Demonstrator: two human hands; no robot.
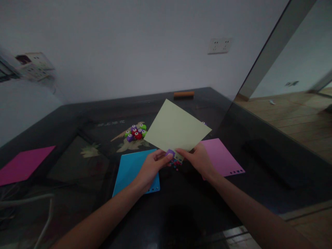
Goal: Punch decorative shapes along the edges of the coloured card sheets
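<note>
A pale yellow sheet of paper is held up over the table, one corner pointing toward me. My left hand is closed around a small purple paper punch at that near corner, thumb on the punch. Pinched between the fingers of my right hand is the sheet's lower right edge. Small punched holes show near the corner. Below it, tiny coloured paper bits lie on the table. Blue paper with holes along its near edge is under my left hand; pink paper, also holed, lies beside my right.
Several purple, red and green punches cluster left of the yellow sheet. Magenta paper lies at far left on the dark glossy table. An orange-brown roll sits at the back, a dark flat object at right, a white cable at front left.
</note>
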